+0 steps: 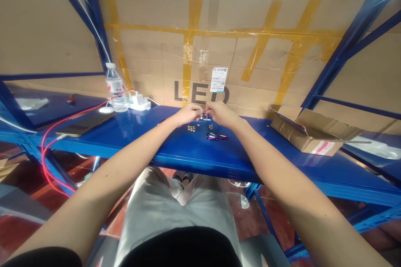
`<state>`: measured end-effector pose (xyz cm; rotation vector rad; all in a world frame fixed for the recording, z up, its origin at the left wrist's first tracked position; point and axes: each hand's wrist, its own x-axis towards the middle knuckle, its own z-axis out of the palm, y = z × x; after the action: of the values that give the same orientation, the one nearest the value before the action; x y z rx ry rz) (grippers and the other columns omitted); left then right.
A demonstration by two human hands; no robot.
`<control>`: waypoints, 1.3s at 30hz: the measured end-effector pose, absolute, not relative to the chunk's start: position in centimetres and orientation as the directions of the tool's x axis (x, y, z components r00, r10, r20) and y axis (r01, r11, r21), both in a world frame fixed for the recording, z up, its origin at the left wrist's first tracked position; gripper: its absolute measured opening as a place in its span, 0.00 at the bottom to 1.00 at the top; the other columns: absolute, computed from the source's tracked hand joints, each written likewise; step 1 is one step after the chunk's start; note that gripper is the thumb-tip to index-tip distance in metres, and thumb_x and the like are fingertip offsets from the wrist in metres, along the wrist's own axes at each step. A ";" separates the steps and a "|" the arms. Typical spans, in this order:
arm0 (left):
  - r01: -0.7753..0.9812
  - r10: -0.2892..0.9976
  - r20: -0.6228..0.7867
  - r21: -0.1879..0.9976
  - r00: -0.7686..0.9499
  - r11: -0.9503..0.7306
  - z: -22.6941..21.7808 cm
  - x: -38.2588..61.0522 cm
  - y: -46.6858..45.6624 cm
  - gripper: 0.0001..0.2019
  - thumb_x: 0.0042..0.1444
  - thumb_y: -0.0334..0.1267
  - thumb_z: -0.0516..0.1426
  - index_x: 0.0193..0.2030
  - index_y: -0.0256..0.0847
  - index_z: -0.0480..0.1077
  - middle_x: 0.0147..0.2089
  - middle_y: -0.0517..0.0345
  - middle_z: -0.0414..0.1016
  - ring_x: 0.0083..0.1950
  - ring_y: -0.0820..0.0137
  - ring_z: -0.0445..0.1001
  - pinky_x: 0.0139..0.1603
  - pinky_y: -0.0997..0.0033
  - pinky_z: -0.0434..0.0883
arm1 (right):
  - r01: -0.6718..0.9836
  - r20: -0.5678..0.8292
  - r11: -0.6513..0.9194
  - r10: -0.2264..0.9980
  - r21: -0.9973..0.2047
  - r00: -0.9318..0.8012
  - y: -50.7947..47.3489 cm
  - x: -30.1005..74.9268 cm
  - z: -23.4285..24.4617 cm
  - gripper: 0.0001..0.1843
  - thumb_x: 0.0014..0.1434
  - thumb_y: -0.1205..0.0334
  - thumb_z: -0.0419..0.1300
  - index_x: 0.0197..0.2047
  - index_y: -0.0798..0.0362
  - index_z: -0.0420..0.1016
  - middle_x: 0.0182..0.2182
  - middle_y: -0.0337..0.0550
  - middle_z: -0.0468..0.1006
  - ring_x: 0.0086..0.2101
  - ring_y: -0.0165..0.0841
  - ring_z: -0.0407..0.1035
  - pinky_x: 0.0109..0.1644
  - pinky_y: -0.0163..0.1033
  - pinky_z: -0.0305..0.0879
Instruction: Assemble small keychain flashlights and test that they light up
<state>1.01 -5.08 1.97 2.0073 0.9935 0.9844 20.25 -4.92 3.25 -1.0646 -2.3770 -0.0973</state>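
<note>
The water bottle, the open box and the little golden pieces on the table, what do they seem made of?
Water bottle: likely plastic, glossy and see-through. Open box: cardboard, matte brown with bent flaps. Golden pieces: possibly metal, brass-like, from their glint; too small to be sure.

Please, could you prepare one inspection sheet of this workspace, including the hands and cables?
Surface: blue table, glossy.
Job's things: purple pieces and brass-coloured parts lie before the person.
Clutter: bottle and phone at left, open box at right.
Hands: left hand and right hand close together over the table; exact grip unclear.
Cables: red cables hang past the table's left front edge.
Surroundings: taped cardboard behind, blue frame.
</note>
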 end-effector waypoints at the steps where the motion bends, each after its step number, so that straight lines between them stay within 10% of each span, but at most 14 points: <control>1: 0.330 0.851 0.310 0.822 0.425 -0.464 2.0 1.0 -5.1 0.14 0.63 0.29 0.53 0.25 0.37 0.69 0.22 0.61 0.69 0.18 0.78 0.56 0.24 0.71 0.53 | 0.712 0.494 0.688 0.672 -0.142 -0.552 -4.9 20.2 3.2 0.11 0.62 0.78 0.53 0.35 0.53 0.71 0.34 0.47 0.79 0.37 0.37 0.69 0.39 0.38 0.59; 17: 0.189 0.867 0.219 0.924 0.448 -0.331 2.2 1.1 -5.1 0.10 0.66 0.26 0.52 0.34 0.34 0.71 0.32 0.50 0.82 0.15 0.81 0.56 0.17 0.74 0.51 | 0.681 0.519 0.701 0.672 -0.213 -0.529 -5.0 20.5 3.6 0.09 0.64 0.74 0.55 0.37 0.54 0.74 0.29 0.44 0.79 0.32 0.35 0.72 0.37 0.37 0.63; 28: 0.180 0.867 0.246 0.919 0.434 -0.351 2.1 1.2 -5.1 0.10 0.68 0.28 0.53 0.36 0.33 0.73 0.36 0.45 0.84 0.16 0.82 0.57 0.18 0.75 0.52 | 0.544 0.393 0.541 0.841 -0.641 -0.372 -5.8 19.7 3.4 0.10 0.63 0.76 0.56 0.35 0.52 0.68 0.21 0.38 0.75 0.21 0.33 0.73 0.24 0.35 0.68; 39: 0.106 0.864 0.261 0.936 0.432 -0.336 2.3 0.9 -4.9 0.09 0.67 0.31 0.55 0.37 0.32 0.76 0.38 0.42 0.85 0.16 0.82 0.55 0.19 0.74 0.51 | 0.484 0.458 0.639 0.768 -0.598 -0.448 -5.2 20.7 3.5 0.06 0.64 0.72 0.55 0.39 0.50 0.69 0.22 0.36 0.74 0.22 0.34 0.73 0.27 0.39 0.71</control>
<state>0.86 -4.94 2.25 1.7397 0.8419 1.0038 20.68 -5.22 3.48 -0.9713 -2.1306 0.4996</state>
